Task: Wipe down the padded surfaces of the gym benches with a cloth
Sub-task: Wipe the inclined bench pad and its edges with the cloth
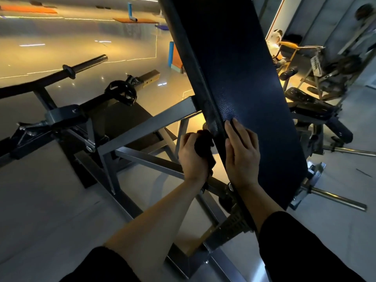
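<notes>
A long dark blue padded bench back [240, 64] slants from the top middle down to the lower right. My left hand [193, 155] grips a bunched black cloth [203, 147] against the pad's left side edge. My right hand [242, 153] lies flat on the pad's face, fingers straight, right beside that edge. The two hands sit side by side with the pad's edge between them.
The bench's grey steel frame [146, 123] spreads left and below the hands. A black barbell sleeve [81, 67] and a round adjuster knob [121, 92] stand at the left. Other gym machines [325, 74] crowd the right. Chrome weight pegs [337, 199] stick out at the lower right.
</notes>
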Motion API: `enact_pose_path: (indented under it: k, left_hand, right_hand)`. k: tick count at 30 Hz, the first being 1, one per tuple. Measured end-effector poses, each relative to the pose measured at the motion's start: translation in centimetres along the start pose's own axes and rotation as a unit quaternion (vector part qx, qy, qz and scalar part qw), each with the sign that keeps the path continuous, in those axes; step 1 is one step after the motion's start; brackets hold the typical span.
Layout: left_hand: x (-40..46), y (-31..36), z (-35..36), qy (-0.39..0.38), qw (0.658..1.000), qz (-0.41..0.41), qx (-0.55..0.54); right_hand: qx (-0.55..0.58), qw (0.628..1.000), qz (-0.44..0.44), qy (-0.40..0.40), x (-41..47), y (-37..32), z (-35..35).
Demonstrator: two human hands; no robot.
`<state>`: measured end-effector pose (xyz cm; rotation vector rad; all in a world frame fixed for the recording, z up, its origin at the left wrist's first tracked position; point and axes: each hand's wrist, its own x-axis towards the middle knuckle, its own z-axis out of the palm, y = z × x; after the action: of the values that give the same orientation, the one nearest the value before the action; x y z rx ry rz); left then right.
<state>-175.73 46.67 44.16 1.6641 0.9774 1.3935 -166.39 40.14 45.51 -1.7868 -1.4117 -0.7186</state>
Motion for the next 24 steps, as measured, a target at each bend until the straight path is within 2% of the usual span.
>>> enact_pose_path:
  k: [2, 5, 7, 10, 12, 14, 16, 19, 22, 24]
  left_hand:
    - [-0.5, -0.2, -0.1, 0.016, 1.000, -0.016, -0.011]
    - [-0.3, 1.2, 0.3, 0.048, 0.995, 0.076, -0.031]
    - [0.1, 1.5, 0.6, 0.042, 0.993, 0.097, -0.043]
    - [0.8, 0.9, 0.4, 0.012, 0.995, 0.089, -0.044]
    - [1.2, 0.5, -0.1, -0.009, 0.998, 0.050, -0.022]
    - [1.7, 0.2, -0.7, 0.007, 1.000, 0.013, 0.002]
    - [1.9, 0.8, -1.1, 0.041, 0.998, 0.055, -0.015]
    - [1.8, 2.4, -0.9, 0.016, 0.990, 0.133, -0.038]
    - [2.2, 2.1, -0.4, 0.000, 0.994, 0.103, -0.044]
    - [2.7, 0.4, -0.6, -0.017, 0.999, 0.034, -0.019]
  right_hand:
    - [-0.008, 1.000, 0.003, -0.002, -0.1, 0.0, 0.0]
    - [-0.022, 1.000, -0.007, -0.005, 0.0, 0.3, 0.0]
    - [-0.021, 1.000, -0.014, -0.002, -0.1, 0.3, 0.0]
    - [-0.022, 1.000, -0.016, 0.010, 0.1, 0.2, 0.1]
    - [-0.023, 0.999, -0.017, 0.016, 0.1, 0.0, 0.1]
    - [-0.023, 0.999, -0.016, 0.018, 0.0, -0.2, 0.1]
    - [-0.026, 0.999, -0.017, 0.016, -0.1, 0.0, 0.0]
    - [-0.039, 0.999, -0.016, 0.001, -0.1, 0.3, 0.0]
    - [-0.041, 0.999, -0.015, 0.008, -0.2, 0.3, 0.1]
    - [-0.036, 0.999, -0.012, 0.016, -0.1, 0.1, 0.1]
